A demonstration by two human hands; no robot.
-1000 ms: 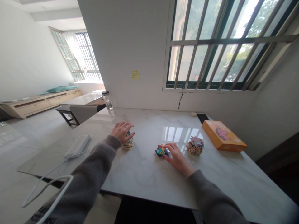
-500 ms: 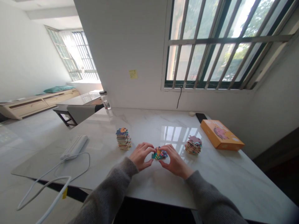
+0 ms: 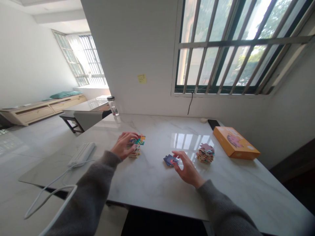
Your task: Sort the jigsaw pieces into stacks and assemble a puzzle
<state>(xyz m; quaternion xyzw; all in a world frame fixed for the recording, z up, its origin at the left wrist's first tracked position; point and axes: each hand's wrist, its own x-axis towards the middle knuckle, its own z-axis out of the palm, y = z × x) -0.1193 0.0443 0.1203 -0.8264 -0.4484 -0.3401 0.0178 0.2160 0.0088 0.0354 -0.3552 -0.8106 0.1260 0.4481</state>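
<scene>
Over the left stack of puzzle pieces (image 3: 135,153), my left hand (image 3: 123,144) pinches a green and yellow puzzle piece (image 3: 140,140). The hand and that piece hide most of the stack's top. My right hand (image 3: 186,167) rests at the table's middle with thumb and fingers apart, beside a small pile of dark blue puzzle pieces (image 3: 169,160). Its fingertips reach the pile's right edge; whether they touch it I cannot tell. Farther right stands another stack of puzzle pieces (image 3: 205,153), with a mauve piece on top.
An orange box (image 3: 235,142) lies at the right, with a black phone (image 3: 213,124) behind it. At the left are a white power strip (image 3: 82,154) and its looping cable (image 3: 51,196). A clear bottle (image 3: 113,106) stands at the far left corner of the marble table (image 3: 152,193).
My left hand has moved left from the middle to the left stack, carrying the green and yellow piece. The right hand stays by the pile, where dark blue pieces now show.
</scene>
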